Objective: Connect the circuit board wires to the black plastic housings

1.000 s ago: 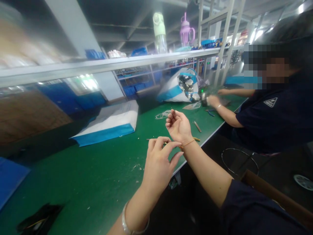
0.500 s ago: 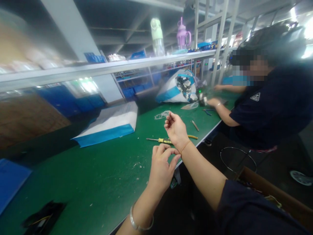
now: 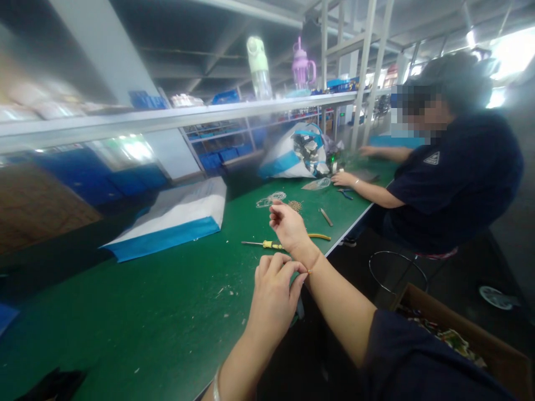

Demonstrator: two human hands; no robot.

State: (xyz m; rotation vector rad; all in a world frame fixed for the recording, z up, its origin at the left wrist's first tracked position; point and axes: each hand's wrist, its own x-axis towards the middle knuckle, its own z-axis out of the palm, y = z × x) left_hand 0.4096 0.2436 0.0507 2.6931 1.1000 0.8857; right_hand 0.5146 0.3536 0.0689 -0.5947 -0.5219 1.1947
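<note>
My left hand (image 3: 273, 295) is raised over the near edge of the green bench (image 3: 167, 312), fingers pinched against the thin gold bracelet (image 3: 313, 263) on my right wrist. My right hand (image 3: 288, 225) is held up just beyond it, palm toward me, fingers loosely curled with nothing visible in them. A silver bangle circles my left wrist. A yellow-handled screwdriver (image 3: 262, 244) lies on the bench just behind my hands.
A white and blue bag (image 3: 167, 220) lies on the bench at left. A co-worker in dark blue (image 3: 451, 172) sits at right, hands by an open bag of parts (image 3: 301, 153). Pliers and small tools lie between us. A cardboard box (image 3: 468, 334) stands at lower right.
My left hand has closed from a loose pinch onto the bracelet at my right wrist. My right hand's fingers curled in more. The view swung a little left and down.
</note>
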